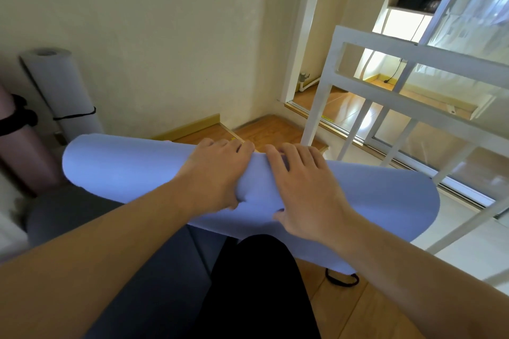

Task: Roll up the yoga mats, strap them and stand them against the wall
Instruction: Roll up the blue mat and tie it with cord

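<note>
A blue yoga mat (pixel 124 165) lies across the middle of the view as a loose roll, its ends flaring left and right. My left hand (pixel 217 173) and my right hand (pixel 300 187) press side by side on the roll's middle, fingers curled over its far edge, thumbs under the near side. A grey rolled mat (pixel 62 91) with a black strap stands against the wall at the left. Beside it a pink rolled mat (pixel 19 151) with a black strap also stands upright. A loose black strap (pixel 341 279) lies on the wood floor below the blue mat's right end.
A white metal frame (pixel 385 96) stands at the right, close to the mat's right end. A grey cushion or seat (pixel 68 212) sits under my left forearm. My black-clad leg (pixel 259 283) is below the mat. A doorway with sliding track opens behind the frame.
</note>
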A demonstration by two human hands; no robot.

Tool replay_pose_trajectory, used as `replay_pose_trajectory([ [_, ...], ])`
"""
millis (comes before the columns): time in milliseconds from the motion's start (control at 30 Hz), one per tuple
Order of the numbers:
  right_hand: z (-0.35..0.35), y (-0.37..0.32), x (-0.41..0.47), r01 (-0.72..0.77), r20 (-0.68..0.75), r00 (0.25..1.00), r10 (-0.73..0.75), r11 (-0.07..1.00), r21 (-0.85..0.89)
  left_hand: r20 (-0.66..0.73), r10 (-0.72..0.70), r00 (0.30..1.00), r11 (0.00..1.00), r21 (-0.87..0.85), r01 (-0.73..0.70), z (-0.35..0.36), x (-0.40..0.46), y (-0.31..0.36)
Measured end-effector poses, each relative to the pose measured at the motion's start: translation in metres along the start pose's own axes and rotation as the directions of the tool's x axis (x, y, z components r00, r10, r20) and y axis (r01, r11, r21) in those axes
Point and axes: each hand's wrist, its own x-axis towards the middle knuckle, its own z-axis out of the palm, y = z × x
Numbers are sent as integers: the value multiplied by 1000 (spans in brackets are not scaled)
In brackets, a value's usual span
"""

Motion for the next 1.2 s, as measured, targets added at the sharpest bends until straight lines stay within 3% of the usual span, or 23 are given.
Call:
replay_pose_trajectory([
  [133,4,5,-1,-12,-22,1000,12,1000,26,14,-4,1000,999,-53,5,-4,-2,1],
  [400,-11,6,11,-24,28,999,22,996,85,-98,-80,992,973,207,99,13,-13,18],
  [733,-13,2,1,-22,21,1000,23,999,-37,-1,-4,1000,999,-32,4,-11,0,6],
  [900,-26,6,8,-44,16,999,43,998,47,-93,-35,995,987,154,49,-3,-8,13],
  [1000,-26,7,7,-14,-8,1000,15,997,79,-97,-50,994,984,166,66,-3,-6,13],
  [1200,-28,12,4,33,44,999,-29,996,-86,24,-31,999,997,-66,32,-24,3,3],
])
